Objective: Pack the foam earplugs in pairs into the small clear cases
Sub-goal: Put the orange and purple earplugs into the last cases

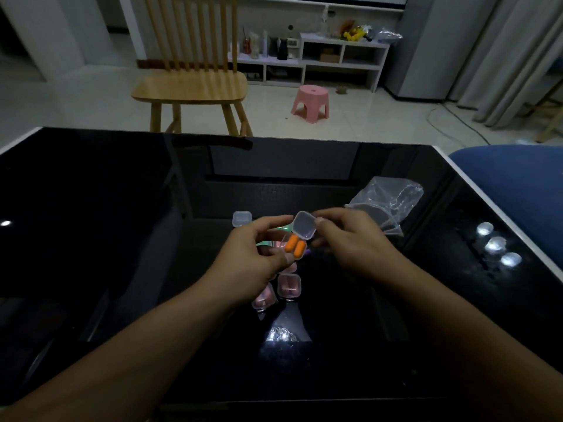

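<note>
Left hand [256, 254] pinching open case [294, 249], orange earplugs [295, 247] seated; right hand [344, 236] pinching lid [304, 224]. Risk: misaligned snap squeezes plugs out, or pinches foam in seam.

A glossy black table [122, 239] with a white rim is seen in a dim room, and a crumpled clear plastic bag [393, 202] lies on its right side. Beyond it a wooden chair [195, 83] and a small pink stool [310, 100] are set on a pale tiled floor. A low white shelf [341, 60] cluttered with bottles is placed against the far wall, and a blue cushion [518, 184] is seen at the right edge.
</note>
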